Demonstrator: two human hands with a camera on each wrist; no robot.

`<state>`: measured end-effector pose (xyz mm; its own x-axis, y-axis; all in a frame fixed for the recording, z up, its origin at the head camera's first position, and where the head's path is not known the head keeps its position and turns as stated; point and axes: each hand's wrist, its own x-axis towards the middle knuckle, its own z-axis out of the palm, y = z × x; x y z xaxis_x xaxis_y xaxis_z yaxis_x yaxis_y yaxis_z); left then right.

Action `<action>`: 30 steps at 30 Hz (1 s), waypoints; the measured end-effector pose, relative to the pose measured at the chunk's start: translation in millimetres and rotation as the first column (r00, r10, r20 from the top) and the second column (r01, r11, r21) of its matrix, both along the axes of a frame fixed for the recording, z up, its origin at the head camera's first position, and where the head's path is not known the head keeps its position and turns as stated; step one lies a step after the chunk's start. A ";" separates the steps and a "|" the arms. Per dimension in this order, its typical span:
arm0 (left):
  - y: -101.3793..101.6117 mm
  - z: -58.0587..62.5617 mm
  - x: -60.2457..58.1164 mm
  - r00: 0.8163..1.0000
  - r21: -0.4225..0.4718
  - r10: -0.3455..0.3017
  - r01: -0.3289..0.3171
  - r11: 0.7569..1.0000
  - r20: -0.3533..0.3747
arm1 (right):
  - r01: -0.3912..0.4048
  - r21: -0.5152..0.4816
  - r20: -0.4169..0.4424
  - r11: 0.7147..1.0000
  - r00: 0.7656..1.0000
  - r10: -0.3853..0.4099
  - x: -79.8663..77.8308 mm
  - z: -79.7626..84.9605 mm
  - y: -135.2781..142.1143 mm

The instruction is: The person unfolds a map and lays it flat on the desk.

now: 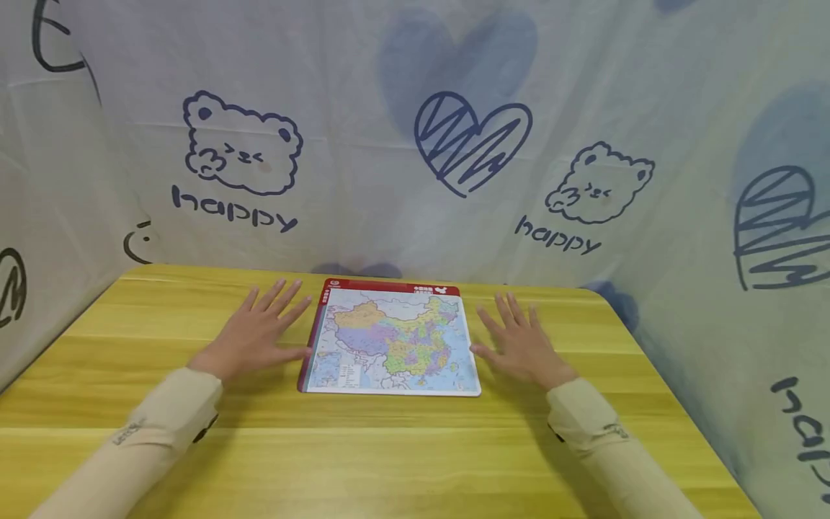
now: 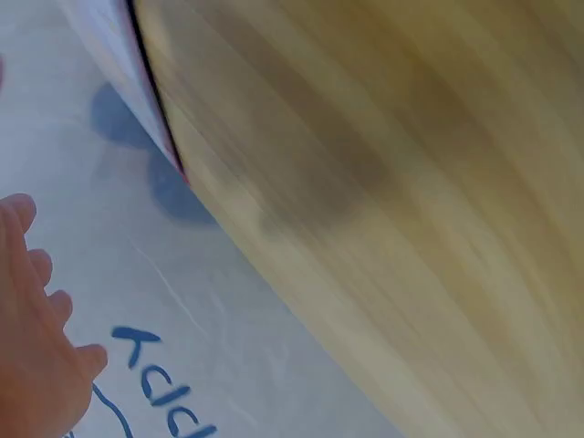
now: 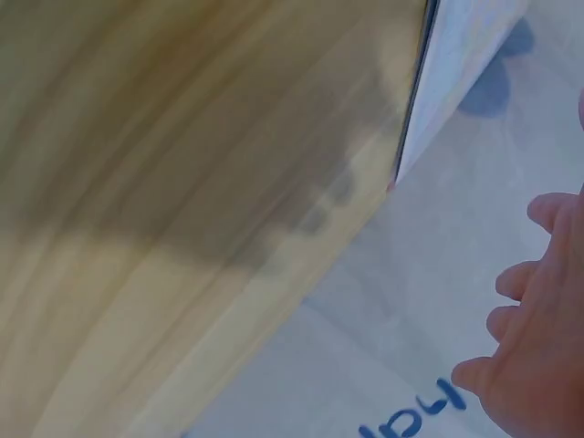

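A flat rectangular map board [image 1: 395, 346] with a red top border and provinces in several colours lies on the wooden table. My left hand [image 1: 256, 335] is at its left side, fingers straight and spread, the thumb tip by the board's edge. On the other side my right hand [image 1: 521, 342] is likewise spread, its thumb near the right edge. Whether either thumb touches the board I cannot tell. Both wrist views show a narrow strip of the board [image 2: 137, 73] and part of a hand [image 3: 538, 338]; neither hand holds anything.
The yellow wood-grain table [image 1: 389, 461] has rounded far corners. Pale cloth [image 1: 363, 166] printed with bears, hearts and "happy" hangs behind it and along both sides. Shadows of the hands fall on the tabletop.
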<state>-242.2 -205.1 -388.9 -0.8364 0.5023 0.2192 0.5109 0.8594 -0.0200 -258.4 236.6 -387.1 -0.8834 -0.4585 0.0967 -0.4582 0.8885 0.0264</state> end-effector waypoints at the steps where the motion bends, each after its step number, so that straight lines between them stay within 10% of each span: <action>1: 3.4 0.0 0.7 1.000 0.017 -0.011 0.011 1.000 0.021 | -0.007 -0.007 0.013 1.000 1.000 0.007 1.1 -0.3 -2.1; 12: 34.0 0.5 -7.1 0.969 0.163 -0.060 0.021 0.986 0.239 | -0.073 0.007 0.145 0.997 0.987 0.071 17.8 -2.7 -36.1; 30: 55.5 -11.8 -50.2 0.921 -0.015 -0.007 0.014 1.000 0.389 | -0.095 0.043 0.285 0.995 0.955 0.079 31.5 -16.4 -54.8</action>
